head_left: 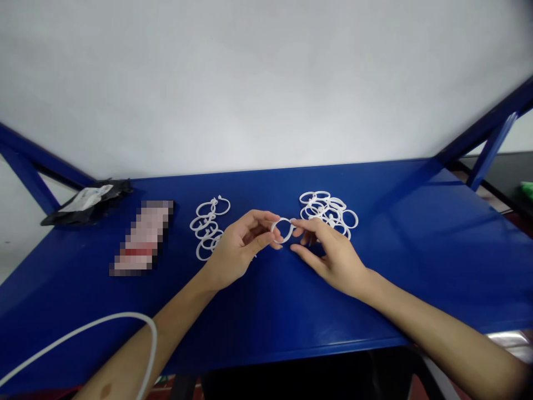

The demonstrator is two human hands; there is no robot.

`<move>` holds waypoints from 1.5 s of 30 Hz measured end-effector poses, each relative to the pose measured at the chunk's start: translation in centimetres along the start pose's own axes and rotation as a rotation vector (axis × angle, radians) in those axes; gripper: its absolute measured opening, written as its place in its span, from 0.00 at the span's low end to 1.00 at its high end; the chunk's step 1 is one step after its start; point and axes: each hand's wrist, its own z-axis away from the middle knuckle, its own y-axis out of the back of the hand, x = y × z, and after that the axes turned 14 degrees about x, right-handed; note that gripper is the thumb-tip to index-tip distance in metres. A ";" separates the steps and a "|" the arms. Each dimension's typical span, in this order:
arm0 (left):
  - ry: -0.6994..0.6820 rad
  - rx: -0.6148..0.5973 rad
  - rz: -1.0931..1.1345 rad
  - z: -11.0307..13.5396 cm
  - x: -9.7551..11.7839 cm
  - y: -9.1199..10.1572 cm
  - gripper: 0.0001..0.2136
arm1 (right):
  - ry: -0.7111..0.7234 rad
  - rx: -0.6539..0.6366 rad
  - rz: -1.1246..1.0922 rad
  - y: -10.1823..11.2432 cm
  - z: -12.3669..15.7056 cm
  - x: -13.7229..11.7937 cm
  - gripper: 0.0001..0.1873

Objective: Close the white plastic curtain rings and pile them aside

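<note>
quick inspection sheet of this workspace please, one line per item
surface: blue table, glossy
job's things: white ring in hand; loose white rings in a left cluster and a right cluster, many overlapping
clutter: black plastic package with a white label; pixelated slab, identity hidden
hands: left hand pinches the ring; right hand has fingertips at its edge, thumb apart
cables: white cable looping across the left forearm
surroundings: pale wall behind, blue frame at both sides

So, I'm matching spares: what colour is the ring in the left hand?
The ring is white, seen in the head view.
</note>
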 end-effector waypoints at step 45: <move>-0.646 -0.022 -0.991 0.2 0.2 0.6 0.24 | 0.060 -0.001 -0.048 0.9 -0.6 -0.4 0.03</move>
